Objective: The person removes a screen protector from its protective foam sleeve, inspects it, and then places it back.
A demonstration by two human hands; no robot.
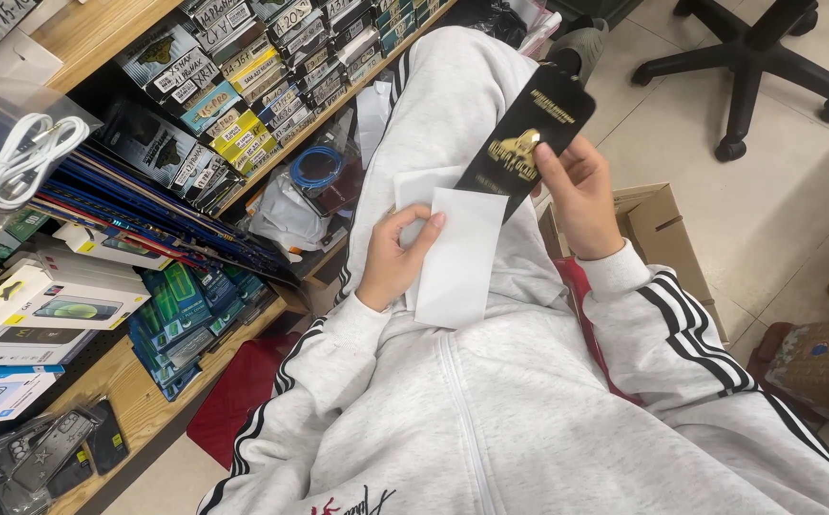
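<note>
Right hand: closed in a pinch on a flat black package with gold print. Thumb lies on the printed face near the package's right edge, fingers behind it. The package's long axis runs diagonally, upper end pointing to the far right, lower end toward the near left. Its lower end overlaps the top of a white sheet.

Left hand: fingers curled, thumb and forefinger gripping the left edge of the white sheet. Sheet is rectangular, long axis close to vertical in view, tilted slightly so the top leans right. A second white piece shows behind its upper left corner; whether it is joined to the sheet I cannot tell.

Both items sit over the person's lap, above a raised knee in grey trousers with black side stripes. Grey zip top, striped sleeves.

Left of the lap: wooden shelves packed with boxed and sleeved flat packages, stacked edge-on in the far rows and lying flat nearer. A coiled white cable rests in a clear bin at the far left. A coiled blue cable in a clear bag lies near the knee.

Right of the lap: a cardboard box just beside the right forearm, a black office chair base on the tiled floor farther off, and a woven basket at the right edge.
</note>
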